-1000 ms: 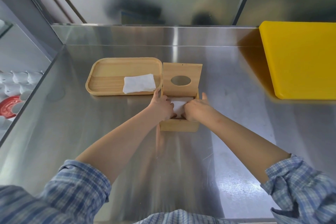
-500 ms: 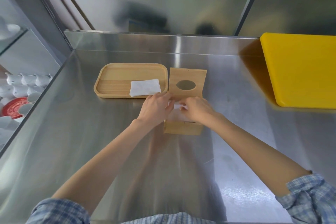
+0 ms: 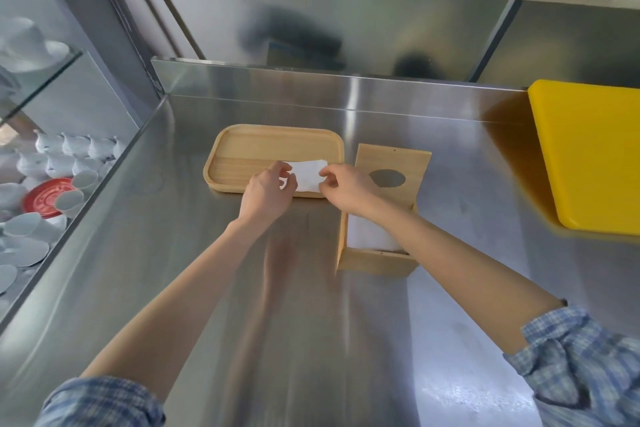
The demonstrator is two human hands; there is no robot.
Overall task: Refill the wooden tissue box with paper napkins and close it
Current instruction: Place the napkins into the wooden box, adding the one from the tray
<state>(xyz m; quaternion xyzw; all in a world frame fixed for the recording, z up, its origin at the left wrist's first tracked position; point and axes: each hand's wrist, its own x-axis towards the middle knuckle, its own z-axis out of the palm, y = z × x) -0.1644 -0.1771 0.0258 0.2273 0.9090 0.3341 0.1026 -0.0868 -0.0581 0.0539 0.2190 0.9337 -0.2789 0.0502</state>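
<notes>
Tissue box [image 3: 377, 255] sits on the steel counter [image 3: 304, 340] at about 3 o'clock from the wooden tray [image 3: 263, 156], just beside it. Its lid [image 3: 394, 166], the one with the oval hole, is still flipped up at the box's 12 o'clock edge, so not closed yet. White napkins [image 3: 367, 236] are showing inside already.

What changed: half a second ago both hands were down at the box mouth, tucking paper in. Now they've both swung over to roughly 10 o'clock from the box, onto the napkin stack [image 3: 308, 175] at the tray's near-right corner. The left hand [image 3: 266, 194] has thumb and fingers curled around the stack's left edge, and the right hand [image 3: 346, 189] is pinching the right edge with thumb and forefinger, the other fingers loosely bent. I can't tell if the stack has left the tray yet.

My read is that one load is in and this is the next grab, and it looks like the last paper on the tray. After that, flip the lid down.

Writing or brands: none I can read. The red lid [image 3: 45, 196] at 9 o'clock among the white cups [image 3: 62, 163] has some pattern on it, but it's too blurry.
</notes>
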